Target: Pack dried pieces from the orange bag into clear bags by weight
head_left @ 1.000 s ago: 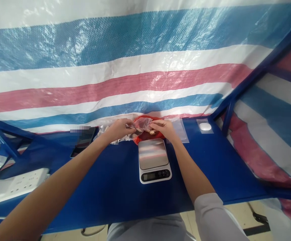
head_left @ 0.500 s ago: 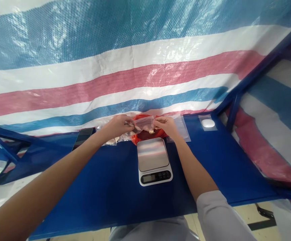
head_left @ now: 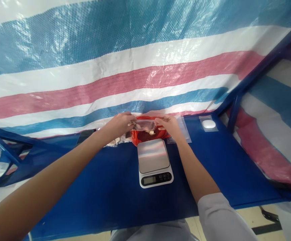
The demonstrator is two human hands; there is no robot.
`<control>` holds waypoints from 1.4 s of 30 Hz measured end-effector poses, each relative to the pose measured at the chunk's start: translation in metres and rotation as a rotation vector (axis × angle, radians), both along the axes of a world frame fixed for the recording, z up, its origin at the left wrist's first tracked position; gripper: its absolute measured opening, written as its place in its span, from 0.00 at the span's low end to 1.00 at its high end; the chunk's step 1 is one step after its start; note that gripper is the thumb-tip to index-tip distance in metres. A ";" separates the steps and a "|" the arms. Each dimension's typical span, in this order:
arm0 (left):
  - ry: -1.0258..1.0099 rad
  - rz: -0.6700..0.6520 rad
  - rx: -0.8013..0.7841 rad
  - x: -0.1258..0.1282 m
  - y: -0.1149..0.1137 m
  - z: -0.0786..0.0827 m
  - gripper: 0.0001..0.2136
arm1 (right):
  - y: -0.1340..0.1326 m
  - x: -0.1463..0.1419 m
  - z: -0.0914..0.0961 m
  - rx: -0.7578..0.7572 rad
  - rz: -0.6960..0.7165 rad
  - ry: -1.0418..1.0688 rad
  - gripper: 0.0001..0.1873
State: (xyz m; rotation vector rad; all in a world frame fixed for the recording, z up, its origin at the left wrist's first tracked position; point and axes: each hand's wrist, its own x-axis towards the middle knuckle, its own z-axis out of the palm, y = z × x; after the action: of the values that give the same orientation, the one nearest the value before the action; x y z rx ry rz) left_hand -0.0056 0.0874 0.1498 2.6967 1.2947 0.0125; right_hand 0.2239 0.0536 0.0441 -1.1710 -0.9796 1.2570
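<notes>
1 left hand [head_left: 119, 124] | right hand [head_left: 167, 123] | clear bag [head_left: 143, 126] pinched between, inside blurred

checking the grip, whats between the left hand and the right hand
In the head view, a clear plastic bag spans the gap, pinched by the left hand and the right hand, above some red plastic.

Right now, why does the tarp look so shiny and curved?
In the head view, glare streaks the tarp, wide-angle distortion bows its stripes and the table, the scale mirrors pale bands, and the left hand, right hand and bag look fairly sharp.
</notes>
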 end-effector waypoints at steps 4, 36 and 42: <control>-0.020 0.013 -0.002 0.003 0.006 -0.003 0.14 | 0.004 -0.003 -0.007 0.003 0.035 -0.009 0.14; -0.344 0.122 -0.043 0.000 0.031 0.000 0.14 | 0.010 -0.023 -0.028 -0.027 -0.047 -0.083 0.09; -0.432 0.134 -0.106 0.007 0.032 -0.014 0.15 | 0.012 -0.024 -0.036 -0.013 -0.048 -0.223 0.08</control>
State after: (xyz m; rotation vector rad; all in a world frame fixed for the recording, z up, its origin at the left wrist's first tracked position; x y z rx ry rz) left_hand 0.0010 0.1195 0.1362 2.3362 1.2881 0.4957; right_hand 0.1994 0.0660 0.0086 -1.3588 -1.1010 1.1131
